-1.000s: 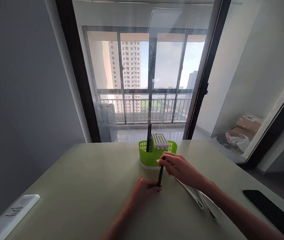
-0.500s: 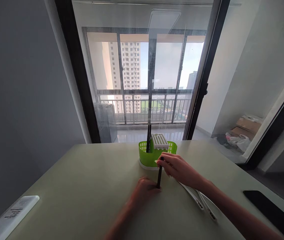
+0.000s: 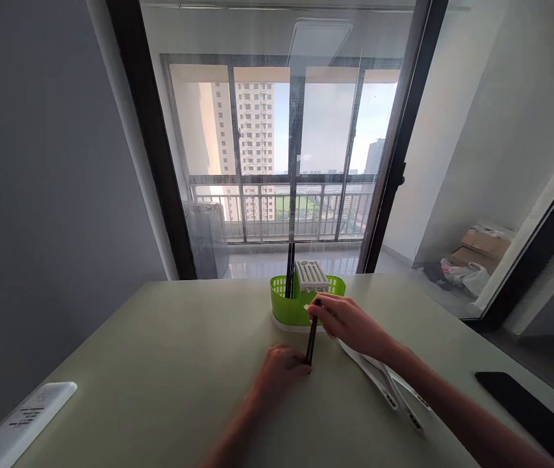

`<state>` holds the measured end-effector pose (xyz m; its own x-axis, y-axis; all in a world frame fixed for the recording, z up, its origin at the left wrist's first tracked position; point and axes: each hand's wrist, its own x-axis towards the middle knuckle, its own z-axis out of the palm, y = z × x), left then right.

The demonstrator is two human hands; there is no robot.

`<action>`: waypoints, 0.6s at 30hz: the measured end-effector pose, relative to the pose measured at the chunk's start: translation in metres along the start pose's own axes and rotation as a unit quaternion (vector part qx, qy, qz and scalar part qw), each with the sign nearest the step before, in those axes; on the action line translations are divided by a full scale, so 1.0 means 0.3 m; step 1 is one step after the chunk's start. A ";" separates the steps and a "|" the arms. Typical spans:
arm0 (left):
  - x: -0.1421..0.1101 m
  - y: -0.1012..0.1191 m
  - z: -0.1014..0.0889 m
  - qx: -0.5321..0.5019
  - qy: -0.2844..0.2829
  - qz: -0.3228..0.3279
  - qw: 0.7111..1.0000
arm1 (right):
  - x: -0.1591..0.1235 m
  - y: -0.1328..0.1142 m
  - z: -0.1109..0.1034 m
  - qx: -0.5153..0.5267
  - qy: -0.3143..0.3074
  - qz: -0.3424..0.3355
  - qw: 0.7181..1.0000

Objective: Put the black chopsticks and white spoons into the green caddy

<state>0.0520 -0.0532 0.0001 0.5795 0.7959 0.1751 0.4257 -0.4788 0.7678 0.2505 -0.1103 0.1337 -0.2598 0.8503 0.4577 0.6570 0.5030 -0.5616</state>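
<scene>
A small bundle of black chopsticks (image 3: 312, 340) stands nearly upright just over the middle of the table. My right hand (image 3: 349, 323) pinches its upper end, while my left hand (image 3: 281, 370), a little blurred, closes round the lower end. How many sticks are in the bundle I cannot tell. Right behind it is a green utensil holder (image 3: 289, 317) on a white base, with more black chopsticks (image 3: 289, 273) upright in its left compartment and a white slotted piece (image 3: 312, 275) on top. Several white spoons (image 3: 378, 385) lie beneath my right forearm, their bowl ends partly hidden.
A flat black object (image 3: 525, 406) lies by the table's right edge. At the left front is a long white object (image 3: 28, 416) with dark markings. Beyond the pale table (image 3: 184, 338) rises a glass door with a dark frame (image 3: 154, 130).
My right hand dips slightly, then rises a little along the chopsticks. Their lower ends shift slightly in my left hand, which stays nearly in place.
</scene>
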 end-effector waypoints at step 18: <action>0.002 -0.042 0.018 -0.007 -0.009 -0.001 1.000 | 0.011 -0.006 0.025 0.024 -0.003 0.017 1.000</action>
<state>0.0507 -0.0486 -0.0128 0.5901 0.7908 0.1624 0.4171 -0.4709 0.7774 0.2433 -0.1072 0.1310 -0.2420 0.8679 0.4338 0.6302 0.4805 -0.6099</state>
